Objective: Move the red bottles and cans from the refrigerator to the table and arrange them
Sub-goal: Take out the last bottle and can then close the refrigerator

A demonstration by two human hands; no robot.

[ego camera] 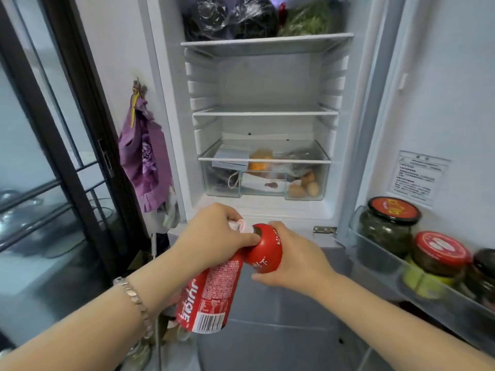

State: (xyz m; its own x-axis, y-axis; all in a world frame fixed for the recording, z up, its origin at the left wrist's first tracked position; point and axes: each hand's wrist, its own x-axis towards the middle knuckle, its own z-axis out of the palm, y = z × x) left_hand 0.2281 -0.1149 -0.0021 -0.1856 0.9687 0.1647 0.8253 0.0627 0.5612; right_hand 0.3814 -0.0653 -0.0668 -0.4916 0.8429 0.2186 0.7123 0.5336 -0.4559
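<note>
My left hand [214, 236] grips a tall red can [209, 295] by its top end, and the can hangs tilted down below the hand. A small white and pink object shows between its fingers. Beside it, my right hand [297, 258] is wrapped around a short, round red bottle [263, 250] with white lettering. The two containers touch in front of the open refrigerator [265, 116]. Its two middle shelves hold nothing.
The open fridge door shelf [375, 253] at right holds red-lidded jars [388, 226]. The bottom drawer [265, 178] contains eggs and packets. Dark bags and greens fill the top shelf. A purple cloth [144, 159] hangs on the wall at left, beside a black-framed glass door.
</note>
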